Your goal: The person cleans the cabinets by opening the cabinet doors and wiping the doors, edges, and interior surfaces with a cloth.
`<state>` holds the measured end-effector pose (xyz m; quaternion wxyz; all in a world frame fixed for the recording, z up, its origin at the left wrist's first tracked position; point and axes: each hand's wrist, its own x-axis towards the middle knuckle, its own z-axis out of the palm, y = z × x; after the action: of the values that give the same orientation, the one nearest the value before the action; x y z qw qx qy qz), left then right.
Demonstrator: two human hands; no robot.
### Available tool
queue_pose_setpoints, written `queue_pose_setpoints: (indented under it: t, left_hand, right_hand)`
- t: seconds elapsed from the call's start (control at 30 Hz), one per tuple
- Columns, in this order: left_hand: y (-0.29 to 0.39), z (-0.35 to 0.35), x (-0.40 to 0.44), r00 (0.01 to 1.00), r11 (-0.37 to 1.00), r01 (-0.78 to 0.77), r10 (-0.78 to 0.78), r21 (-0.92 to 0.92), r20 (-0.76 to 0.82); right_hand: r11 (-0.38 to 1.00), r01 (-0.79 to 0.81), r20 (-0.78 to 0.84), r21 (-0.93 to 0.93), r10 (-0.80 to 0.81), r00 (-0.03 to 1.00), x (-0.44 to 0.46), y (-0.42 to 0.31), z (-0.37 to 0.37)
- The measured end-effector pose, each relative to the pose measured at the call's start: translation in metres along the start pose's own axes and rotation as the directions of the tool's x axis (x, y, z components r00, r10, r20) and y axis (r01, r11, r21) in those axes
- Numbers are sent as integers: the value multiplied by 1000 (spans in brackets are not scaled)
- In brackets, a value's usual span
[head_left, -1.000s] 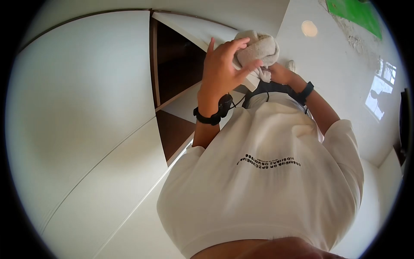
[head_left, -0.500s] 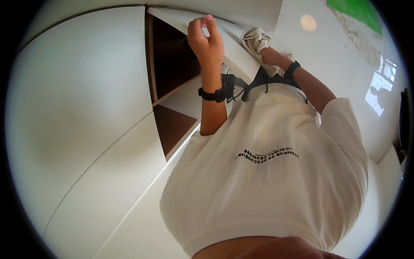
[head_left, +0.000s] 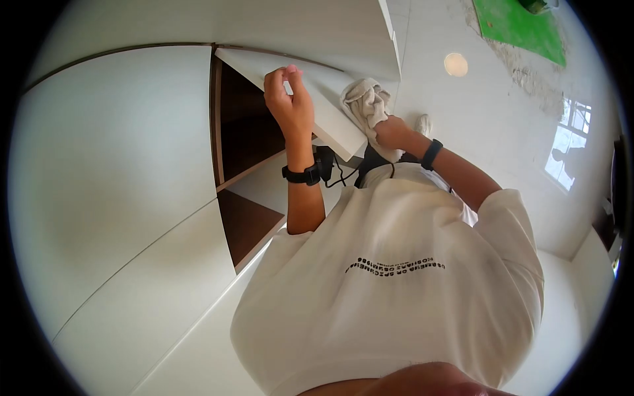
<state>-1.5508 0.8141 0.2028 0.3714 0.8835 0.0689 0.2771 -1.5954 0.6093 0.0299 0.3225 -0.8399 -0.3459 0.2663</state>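
My left hand (head_left: pixel 290 105) is raised in front of the angled white panel (head_left: pixel 323 122), its fingers curled and the thumb tip meeting them. Nothing shows between them. A crumpled off-white cloth (head_left: pixel 365 105) is gripped in my right hand (head_left: pixel 394 134), beside the panel's outer end. A black device (head_left: pixel 323 162) with a cable is strapped at my left wrist, and a dark band (head_left: pixel 431 154) is round the right one.
White cabinet fronts (head_left: pixel 119 158) fill the left side. A dark brown compartment (head_left: pixel 244 125) stands open beside the panel. On the glossy pale floor (head_left: pixel 489 138) are a round light patch (head_left: pixel 456 65) and a green sheet (head_left: pixel 518 26). One light shoe (head_left: pixel 423 124) shows beyond my right hand.
My left hand has left the cloth, moved left and curled its fingers. The cloth stays in my right hand, now looser and spread out. The view has shifted slightly.
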Motion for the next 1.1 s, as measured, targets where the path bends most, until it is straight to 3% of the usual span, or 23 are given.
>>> queue_pose_setpoints:
  t: [0.07,0.13,0.2,0.23,0.3,0.33,0.4,0.43,0.47,0.57,0.67,0.77,0.87,0.97,1.1]
  left_hand:
    - [2,-6,-4,962,956,-132,187,261,-198]
    - [5,-13,-13,947,950,-87,173,300,-272]
    - [-1,-27,-36,975,988,95,-68,124,-209]
    - [-2,-33,-45,952,942,244,-278,-231,-128]
    - [-11,-46,-64,842,803,538,-526,-255,121]
    - [-13,-48,-71,738,699,674,-629,-237,243]
    - [6,-38,-82,646,513,758,-675,-402,357]
    - [12,-34,-87,601,403,784,-686,-473,411]
    - [10,-31,-89,640,452,757,-657,-472,398]
    - [-6,-21,-89,722,538,684,-594,-493,354]
    - [-15,-4,-87,722,530,680,-603,-506,338]
    - [-14,4,-74,688,549,724,-618,-417,381]
    - [0,19,-55,687,528,721,-628,-448,366]
    - [-10,32,-48,677,511,734,-603,-447,421]
    - [-1,29,-35,670,565,739,-559,-367,489]
  right_hand:
    - [990,-132,186,-44,138,973,10,34,29]
    - [967,-243,324,-78,255,911,9,96,65]
    - [891,-432,258,-136,453,853,-24,122,61]
    - [884,-443,238,-153,468,851,-41,135,60]
    - [853,-492,185,-177,520,834,-76,167,59]
    - [828,-530,160,-182,557,815,-93,184,59]
    - [937,-305,299,-170,344,890,-120,214,45]
    - [909,-383,88,-163,401,912,-148,268,85]
    - [883,-452,-126,-124,438,890,-176,323,125]
    - [640,-754,-214,150,765,607,-198,258,57]
    - [592,-773,-305,229,797,521,-195,245,37]
    - [654,-722,-281,224,753,595,-160,205,3]
    - [824,-540,-363,173,563,742,-116,183,-19]
    - [915,-352,-235,196,393,889,-82,145,-47]
    - [948,-285,-76,145,298,952,-45,89,-68]
